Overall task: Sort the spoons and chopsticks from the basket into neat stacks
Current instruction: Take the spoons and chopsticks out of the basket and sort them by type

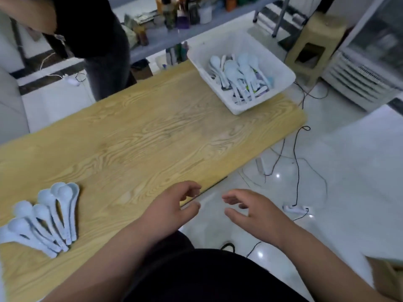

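No legible text, seemingly, anywhere.

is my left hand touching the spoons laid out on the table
Apart. The head view shows the left hand empty at the near edge of the table, with bare wood between it and the fanned spoons.

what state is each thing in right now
white basket, at the far corner of the wooden table, holding spoons
spoons in basket, jumbled heap
spoons on table, fanned out near left, not stacked
left hand, empty, fingers loosely curled, over the table edge
right hand, empty, fingers loosely curled, over the floor
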Motion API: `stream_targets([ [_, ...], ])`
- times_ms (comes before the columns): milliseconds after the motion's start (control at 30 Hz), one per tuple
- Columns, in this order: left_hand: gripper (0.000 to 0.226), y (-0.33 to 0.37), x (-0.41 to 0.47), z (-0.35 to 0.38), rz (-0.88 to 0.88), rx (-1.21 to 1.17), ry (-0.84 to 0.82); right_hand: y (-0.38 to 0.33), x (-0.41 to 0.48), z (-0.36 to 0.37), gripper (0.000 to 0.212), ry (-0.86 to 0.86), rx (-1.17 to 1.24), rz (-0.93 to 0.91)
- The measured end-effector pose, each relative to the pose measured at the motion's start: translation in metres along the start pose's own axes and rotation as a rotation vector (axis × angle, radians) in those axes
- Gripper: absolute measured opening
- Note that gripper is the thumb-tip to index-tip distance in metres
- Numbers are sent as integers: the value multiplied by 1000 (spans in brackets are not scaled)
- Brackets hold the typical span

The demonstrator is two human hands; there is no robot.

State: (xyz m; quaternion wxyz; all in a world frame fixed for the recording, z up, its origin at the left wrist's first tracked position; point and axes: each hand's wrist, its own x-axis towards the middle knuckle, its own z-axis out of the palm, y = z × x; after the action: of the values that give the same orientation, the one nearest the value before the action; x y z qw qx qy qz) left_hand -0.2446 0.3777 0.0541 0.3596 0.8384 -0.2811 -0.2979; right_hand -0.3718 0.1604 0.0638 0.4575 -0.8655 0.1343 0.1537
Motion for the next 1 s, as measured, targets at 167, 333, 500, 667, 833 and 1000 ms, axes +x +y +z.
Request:
stream_targets([
  [167,37,37,54,20,39,18,-40,32,9,-46,28,40,55,53],
  [333,37,58,121,32,69,21,-121,47,44,-103,30,74,5,78],
  [500,40,86,186,39,62,-11,-222,61,74,-165,31,127,-70,101],
  [667,32,113,236,45,20,-85,-147,87,102,-205,29,88,-67,71],
  [833,29,135,288,53,-75,-147,18,122,156,-247,31,-151,-162,-34],
  [1000,27,172,320,69,-239,-261,289,137,218,-307,31,-346,-219,-211],
])
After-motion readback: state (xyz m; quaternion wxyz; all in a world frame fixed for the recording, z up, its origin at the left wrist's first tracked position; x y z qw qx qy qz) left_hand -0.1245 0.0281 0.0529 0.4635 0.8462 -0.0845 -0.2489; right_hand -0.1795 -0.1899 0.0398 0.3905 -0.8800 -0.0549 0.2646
